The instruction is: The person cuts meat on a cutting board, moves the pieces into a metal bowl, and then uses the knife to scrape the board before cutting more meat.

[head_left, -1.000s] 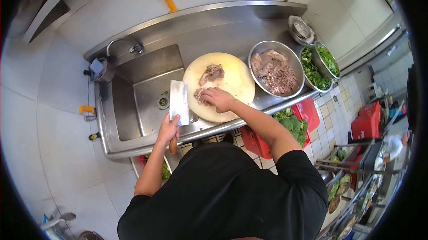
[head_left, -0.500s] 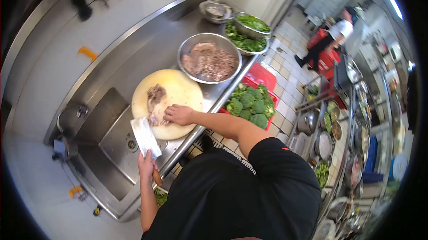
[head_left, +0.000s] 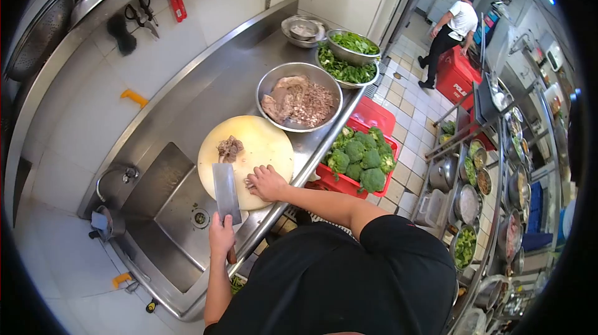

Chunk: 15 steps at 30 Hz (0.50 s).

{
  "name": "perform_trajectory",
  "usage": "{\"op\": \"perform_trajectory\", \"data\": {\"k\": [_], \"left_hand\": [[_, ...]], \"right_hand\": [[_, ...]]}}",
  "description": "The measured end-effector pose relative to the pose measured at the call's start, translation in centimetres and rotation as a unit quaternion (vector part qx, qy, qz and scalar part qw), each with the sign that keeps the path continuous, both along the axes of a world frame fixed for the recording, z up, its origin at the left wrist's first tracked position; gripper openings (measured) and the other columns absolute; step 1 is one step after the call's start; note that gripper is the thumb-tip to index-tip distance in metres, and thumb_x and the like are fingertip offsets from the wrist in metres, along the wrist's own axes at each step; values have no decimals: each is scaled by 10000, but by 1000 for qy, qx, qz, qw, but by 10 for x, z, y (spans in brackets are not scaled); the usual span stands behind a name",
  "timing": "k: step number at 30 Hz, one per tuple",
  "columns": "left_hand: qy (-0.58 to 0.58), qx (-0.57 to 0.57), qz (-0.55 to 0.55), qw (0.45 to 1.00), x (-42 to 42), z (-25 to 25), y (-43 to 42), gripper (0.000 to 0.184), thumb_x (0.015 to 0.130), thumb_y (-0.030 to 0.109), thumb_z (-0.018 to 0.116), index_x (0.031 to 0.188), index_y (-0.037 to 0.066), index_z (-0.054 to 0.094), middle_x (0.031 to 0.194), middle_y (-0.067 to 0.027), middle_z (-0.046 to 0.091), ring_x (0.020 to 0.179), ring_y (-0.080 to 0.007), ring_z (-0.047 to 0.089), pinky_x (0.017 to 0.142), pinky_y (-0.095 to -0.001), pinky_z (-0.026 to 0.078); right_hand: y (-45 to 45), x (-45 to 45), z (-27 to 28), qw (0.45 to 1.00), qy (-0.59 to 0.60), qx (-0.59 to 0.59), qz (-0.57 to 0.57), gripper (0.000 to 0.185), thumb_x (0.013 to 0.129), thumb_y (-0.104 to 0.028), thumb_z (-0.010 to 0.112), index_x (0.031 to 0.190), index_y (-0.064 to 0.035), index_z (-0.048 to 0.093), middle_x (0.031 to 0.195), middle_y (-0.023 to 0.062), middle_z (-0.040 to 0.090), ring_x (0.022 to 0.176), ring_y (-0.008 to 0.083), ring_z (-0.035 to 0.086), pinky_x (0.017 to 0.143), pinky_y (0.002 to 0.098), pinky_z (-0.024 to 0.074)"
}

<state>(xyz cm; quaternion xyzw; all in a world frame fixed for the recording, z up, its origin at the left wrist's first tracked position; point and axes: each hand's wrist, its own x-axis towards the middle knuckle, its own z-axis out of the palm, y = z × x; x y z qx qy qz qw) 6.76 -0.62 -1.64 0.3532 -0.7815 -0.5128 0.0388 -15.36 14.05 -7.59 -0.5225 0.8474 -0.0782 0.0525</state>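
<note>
1. Steel counter [head_left: 187, 108] bore the board [head_left: 271, 145] by tiled walls [head_left: 162, 55].
2. Left hand [head_left: 221, 235] gripped the cleaver [head_left: 226, 190]; meat [head_left: 230, 148] lay just past its blade.
3. Right hand [head_left: 266, 184] rested on the board, its grip unclear.

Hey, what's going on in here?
Someone is at a cutting board beside the sink, with a cleaver in the left hand and the right hand on the board. A small pile of meat lies there. The bowl next to it holds more, partly in small pieces.
</note>
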Motion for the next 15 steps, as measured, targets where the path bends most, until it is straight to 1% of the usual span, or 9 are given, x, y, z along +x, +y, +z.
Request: {"op": "perform_trajectory", "data": {"k": [2,5,8,9,11,12,13,14,15], "left_hand": [[20,-89,-18,996,-1,-23,-5,242,1037,234,585,1092,3,537,793,-235,682,702,-454,688,663,-528,551],[-65,-204,-52,975,-6,33,9,236,1022,237,582,1111,21,551,928,-305,702,917,-552,655,820,-604,512],[-89,-208,-80,971,-2,29,2,226,1028,259,575,1117,52,563,977,-319,706,956,-552,655,829,-636,497],[-113,-207,-79,969,-4,39,7,232,1031,268,565,1131,59,563,985,-323,705,963,-550,659,843,-646,491],[-141,-211,-84,963,-5,38,12,243,1039,279,549,1151,65,575,1009,-319,708,977,-548,658,865,-641,497],[-167,-210,-86,960,-8,43,17,248,1041,284,544,1161,70,579,1021,-317,710,986,-542,662,880,-635,500],[-175,-219,-87,956,-9,36,18,259,1048,292,531,1169,68,577,1024,-314,713,996,-533,666,892,-632,500],[-185,-210,-73,957,-9,40,23,261,1050,293,527,1171,66,575,1023,-313,714,998,-530,668,893,-630,501],[-190,-203,-63,958,-13,44,28,264,1053,293,523,1173,64,574,1023,-311,715,999,-527,670,894,-628,503]], "right_hand": [[-4,-4,-7,1000,-12,13,-7,658,970,-498,630,1405,-17,520,1276,190,592,1227,337,550,1042,483,427],[-2,-2,-16,995,-59,-57,-52,811,925,-454,701,1516,30,429,1327,225,576,1247,371,543,1075,489,436],[12,-7,-2,978,-165,-119,-49,941,874,-388,767,1575,69,337,1383,256,552,1280,406,528,1115,488,437],[15,-11,-18,971,-172,-160,-37,955,838,-332,799,1567,79,339,1423,275,534,1306,427,518,1147,489,428],[25,-17,-15,977,-167,-127,-29,860,842,-353,792,1516,41,433,1451,266,531,1335,409,511,1152,486,418],[28,-21,-11,979,-170,-114,-20,813,848,-388,789,1483,19,486,1453,250,539,1358,390,498,1152,492,404],[30,-22,-14,983,-143,-108,-24,816,856,-426,784,1480,14,497,1443,233,552,1352,381,501,1149,505,388],[32,-24,-13,985,-125,-116,-19,827,867,-456,775,1486,14,492,1419,214,563,1345,371,502,1149,513,371],[30,-24,-8,985,-126,-118,-22,834,869,-465,773,1486,20,492,1403,206,567,1334,365,504,1139,511,376]]}}
